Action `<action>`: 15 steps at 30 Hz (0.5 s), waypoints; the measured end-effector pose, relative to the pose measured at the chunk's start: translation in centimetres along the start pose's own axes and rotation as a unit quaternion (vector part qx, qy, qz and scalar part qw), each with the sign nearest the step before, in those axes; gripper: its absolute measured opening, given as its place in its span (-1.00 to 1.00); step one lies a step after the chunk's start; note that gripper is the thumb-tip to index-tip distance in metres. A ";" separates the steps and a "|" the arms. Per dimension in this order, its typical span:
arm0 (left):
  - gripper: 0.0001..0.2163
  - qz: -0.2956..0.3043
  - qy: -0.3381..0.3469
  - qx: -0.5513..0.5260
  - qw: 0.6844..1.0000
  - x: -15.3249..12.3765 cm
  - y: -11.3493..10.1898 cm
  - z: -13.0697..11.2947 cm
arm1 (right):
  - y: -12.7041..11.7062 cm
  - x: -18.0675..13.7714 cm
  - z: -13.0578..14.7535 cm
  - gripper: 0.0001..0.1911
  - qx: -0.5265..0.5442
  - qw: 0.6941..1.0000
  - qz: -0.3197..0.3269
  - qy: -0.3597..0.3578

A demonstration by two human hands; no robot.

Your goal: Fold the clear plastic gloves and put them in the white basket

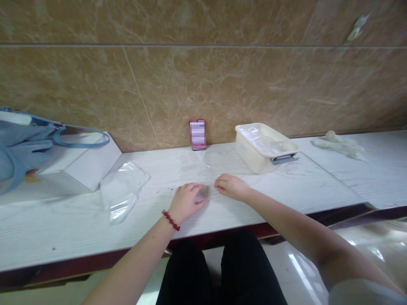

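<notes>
My left hand (187,200), with a red bead bracelet (171,220) at the wrist, is low over the white tabletop (222,216). Its thumb and fingers are apart; nothing held shows clearly between them. Just to the right, my right hand (232,187) has its fingers curled together, and whatever they pinch, if anything, is hidden. A thin clear plastic sheet (194,164) lies flat just beyond both hands, its edges faint. Behind it a small red-framed card or screen (197,135) leans upright on the wall, its content blurred.
A cream plastic bin (254,159) with clear plastic pieces (265,142) inside stands to the right. Crumpled clear plastic (340,144) lies farther right. At left are clear plastic sheets (124,190), a white box (92,163) and a blue bag (25,144). A marbled wall (171,84) borders the table.
</notes>
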State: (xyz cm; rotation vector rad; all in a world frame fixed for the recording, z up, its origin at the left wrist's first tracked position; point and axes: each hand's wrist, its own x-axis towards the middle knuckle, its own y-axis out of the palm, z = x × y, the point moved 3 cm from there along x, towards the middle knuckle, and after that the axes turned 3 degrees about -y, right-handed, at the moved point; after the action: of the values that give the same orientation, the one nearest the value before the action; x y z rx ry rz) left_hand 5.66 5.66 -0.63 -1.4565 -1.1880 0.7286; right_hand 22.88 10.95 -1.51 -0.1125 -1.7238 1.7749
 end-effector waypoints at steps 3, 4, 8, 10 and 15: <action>-0.54 -0.024 -0.009 0.002 1.000 0.2 0.6 -1.2 | -0.3 -0.1 -0.2 -0.84 0.056 0.996 -0.032 0.063; -0.56 -0.032 -0.014 0.007 0.999 0.3 0.8 -1.4 | -0.5 -0.1 -0.2 -0.83 0.067 0.994 -0.035 0.076; -0.74 -0.030 -0.020 0.009 0.999 0.8 1.4 -1.9 | -1.3 -0.6 0.2 -0.77 0.074 0.997 0.002 0.022; -0.77 -0.025 -0.018 -0.006 1.000 0.9 1.6 -1.7 | -1.6 -0.7 0.4 -0.77 0.048 0.998 0.038 -0.010; -0.72 -0.034 -0.014 -0.045 0.998 0.6 1.5 -0.7 | -1.3 -0.5 0.7 -0.84 -0.034 0.995 0.090 -0.028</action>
State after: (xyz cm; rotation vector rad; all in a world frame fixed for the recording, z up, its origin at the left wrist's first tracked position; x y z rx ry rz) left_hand 6.90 6.12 -1.78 -1.4770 -1.2999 0.6572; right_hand 23.44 10.03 -0.44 -0.2567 -1.8646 1.8641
